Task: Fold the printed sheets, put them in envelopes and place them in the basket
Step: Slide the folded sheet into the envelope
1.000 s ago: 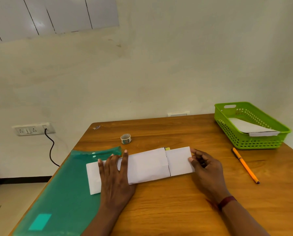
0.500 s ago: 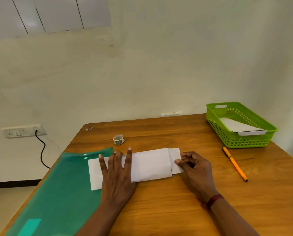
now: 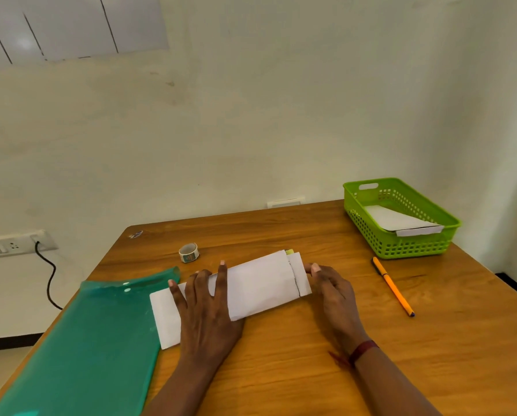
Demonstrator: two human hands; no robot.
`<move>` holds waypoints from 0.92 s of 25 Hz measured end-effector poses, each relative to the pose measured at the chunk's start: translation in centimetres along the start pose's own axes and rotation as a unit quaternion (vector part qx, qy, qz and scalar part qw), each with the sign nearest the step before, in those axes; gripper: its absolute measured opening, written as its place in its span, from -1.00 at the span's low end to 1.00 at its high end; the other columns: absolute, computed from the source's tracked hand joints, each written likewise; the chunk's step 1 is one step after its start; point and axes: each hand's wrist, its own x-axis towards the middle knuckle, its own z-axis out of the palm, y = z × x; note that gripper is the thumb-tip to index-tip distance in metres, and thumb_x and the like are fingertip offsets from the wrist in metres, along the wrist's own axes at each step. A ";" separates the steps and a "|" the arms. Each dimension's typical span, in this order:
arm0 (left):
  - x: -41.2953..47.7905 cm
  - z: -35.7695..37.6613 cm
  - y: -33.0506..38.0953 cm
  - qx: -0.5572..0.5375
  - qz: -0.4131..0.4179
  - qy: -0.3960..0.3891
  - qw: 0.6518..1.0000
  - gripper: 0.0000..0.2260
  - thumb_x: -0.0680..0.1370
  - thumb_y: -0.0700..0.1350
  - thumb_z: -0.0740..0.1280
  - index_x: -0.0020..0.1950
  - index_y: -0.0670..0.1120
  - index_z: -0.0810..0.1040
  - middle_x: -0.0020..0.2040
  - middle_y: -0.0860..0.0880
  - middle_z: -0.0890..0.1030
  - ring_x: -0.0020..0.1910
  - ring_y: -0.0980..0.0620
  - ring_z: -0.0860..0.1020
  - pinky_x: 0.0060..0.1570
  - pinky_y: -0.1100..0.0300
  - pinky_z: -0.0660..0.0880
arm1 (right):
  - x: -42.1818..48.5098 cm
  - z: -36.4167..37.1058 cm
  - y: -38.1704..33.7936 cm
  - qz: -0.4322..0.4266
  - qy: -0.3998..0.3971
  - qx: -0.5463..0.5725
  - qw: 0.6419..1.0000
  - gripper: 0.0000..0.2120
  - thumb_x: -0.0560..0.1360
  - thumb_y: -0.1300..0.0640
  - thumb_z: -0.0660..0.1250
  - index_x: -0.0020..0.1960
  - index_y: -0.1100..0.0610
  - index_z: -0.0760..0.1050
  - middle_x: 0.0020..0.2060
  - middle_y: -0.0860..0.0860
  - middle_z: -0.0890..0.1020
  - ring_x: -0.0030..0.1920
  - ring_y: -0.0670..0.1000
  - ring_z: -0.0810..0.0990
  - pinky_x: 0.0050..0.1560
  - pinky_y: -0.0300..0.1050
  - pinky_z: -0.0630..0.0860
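A white envelope lies across the middle of the wooden table, its left end over a green folder. My left hand presses flat on it with straight, spread fingers. A folded sheet sticks out a short way from the envelope's right end. My right hand touches that end with its fingertips; its fingers are bent. A green plastic basket stands at the far right corner with a white envelope inside.
A translucent green folder covers the table's left side. A small tape roll sits behind the envelope. An orange pen lies between my right hand and the basket. A wall socket with a black cable is at the left.
My right hand has pushed the folded sheet leftward into the envelope; far less of it shows now. My left hand has stayed pressed on the envelope.
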 end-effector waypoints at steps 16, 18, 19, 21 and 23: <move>-0.6 -0.5 0.3 -0.024 -0.030 0.012 0.999 -0.01 0.22 0.27 0.46 0.53 -0.10 0.21 0.30 -0.27 0.39 0.33 -0.29 0.34 0.43 -0.39 0.02 | -0.9 1.0 0.3 -0.149 -0.004 -0.186 0.971 -0.56 0.55 0.03 0.32 0.41 0.05 0.39 0.30 -0.15 0.42 0.08 -0.48 0.42 -0.10 -0.47 0.48; -0.6 -0.5 0.3 -0.029 -0.031 0.013 0.999 -0.01 0.22 0.27 0.47 0.53 -0.10 0.21 0.29 -0.27 0.39 0.33 -0.28 0.34 0.44 -0.39 0.01 | -1.0 1.1 0.4 -0.149 -0.003 -0.179 0.973 -0.56 0.53 0.05 0.34 0.39 0.02 0.39 0.27 -0.14 0.47 0.07 -0.40 0.48 -0.15 -0.35 0.56; -0.6 -0.5 0.3 -0.031 -0.031 0.015 0.999 -0.01 0.22 0.27 0.47 0.53 -0.10 0.21 0.29 -0.27 0.39 0.33 -0.28 0.34 0.44 -0.38 0.00 | -1.0 1.0 0.4 -0.149 -0.001 -0.174 0.973 -0.56 0.52 0.06 0.35 0.38 0.02 0.40 0.26 -0.12 0.49 0.07 -0.37 0.50 -0.16 -0.32 0.57; -0.6 -0.5 0.3 -0.032 -0.031 0.014 0.999 0.00 0.21 0.28 0.48 0.53 -0.09 0.20 0.30 -0.26 0.39 0.33 -0.28 0.34 0.44 -0.37 0.00 | -1.0 1.0 0.4 -0.149 0.001 -0.170 0.974 -0.56 0.51 0.07 0.37 0.37 0.03 0.41 0.26 -0.10 0.51 0.10 -0.34 0.50 -0.18 -0.30 0.58; -0.7 -0.4 0.2 -0.033 -0.033 0.014 0.999 0.01 0.21 0.28 0.48 0.53 -0.09 0.19 0.30 -0.27 0.39 0.33 -0.28 0.34 0.45 -0.37 -0.02 | -1.0 1.0 0.6 -0.155 0.002 -0.180 0.971 -0.55 0.51 0.07 0.38 0.38 -0.01 0.39 0.26 -0.15 0.49 0.11 -0.31 0.50 -0.18 -0.28 0.59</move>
